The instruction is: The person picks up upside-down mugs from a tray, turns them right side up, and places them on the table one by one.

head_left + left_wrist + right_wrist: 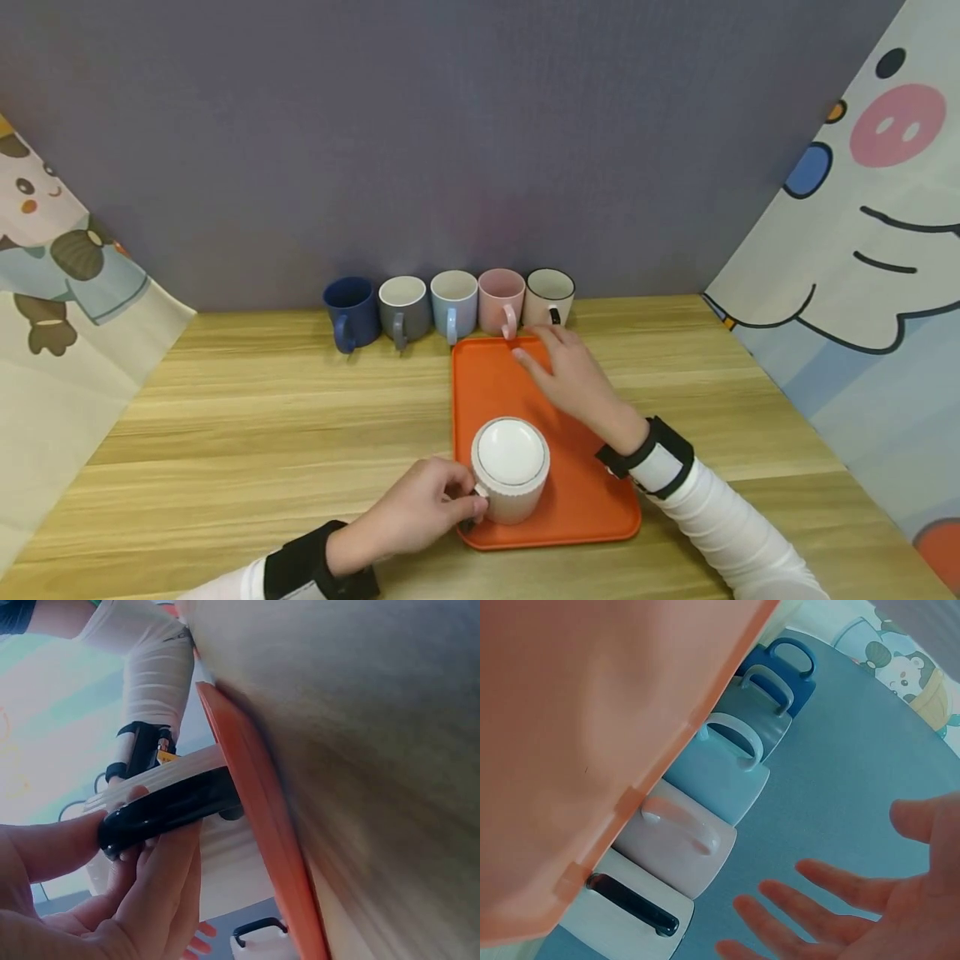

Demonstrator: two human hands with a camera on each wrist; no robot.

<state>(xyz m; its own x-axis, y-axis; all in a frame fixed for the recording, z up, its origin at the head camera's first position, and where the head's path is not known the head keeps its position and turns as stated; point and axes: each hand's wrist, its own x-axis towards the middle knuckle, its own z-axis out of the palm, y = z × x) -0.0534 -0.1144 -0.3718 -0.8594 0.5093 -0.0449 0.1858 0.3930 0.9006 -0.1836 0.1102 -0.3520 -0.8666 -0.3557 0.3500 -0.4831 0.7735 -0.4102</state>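
A ribbed white pot-like vessel (512,454) with a flat round top and a black handle (169,810) stands at the front of an orange tray (487,379). My left hand (420,508) grips that handle between thumb and fingers. Over the back right of the tray, my right hand (576,377) reaches with fingers spread and nothing in them. Closest to it are a cream mug (543,308) with a black rim and handle, and a pink mug (497,300). In the right wrist view, a gap shows between the fingers and both mugs.
Leftward from the pink mug, the row continues with a light blue mug (459,304), a grey mug (408,308) and a dark blue mug (363,312). A grey panel (450,150) rises behind them. Cartoon-printed sheets (840,250) flank the wooden table (300,417).
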